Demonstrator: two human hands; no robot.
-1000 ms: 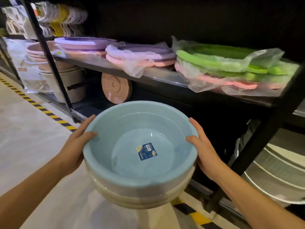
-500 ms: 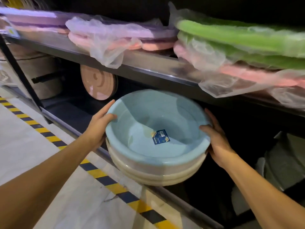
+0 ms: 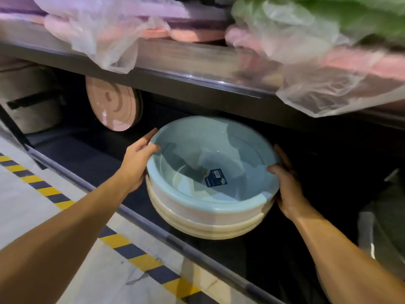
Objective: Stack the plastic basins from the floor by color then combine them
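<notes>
Holding the basin stack point(image 3: 203, 218), blue over cream, at the lower shelf point(image 3: 87, 154) mouth, fingers point(image 3: 149, 135) of left hand point(image 3: 135, 165) and right hand point(image 3: 288, 189) curled round opposite rims. Apparently combined already; next, lowering level, then releasing.

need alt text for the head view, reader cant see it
A left hand and right hand hold a pale blue basin nested on cream basins by opposite rims at a rack's lower bay. Bagged pink, purple and green plasticware lies on the shelf above; striped tape lines the floor.
</notes>
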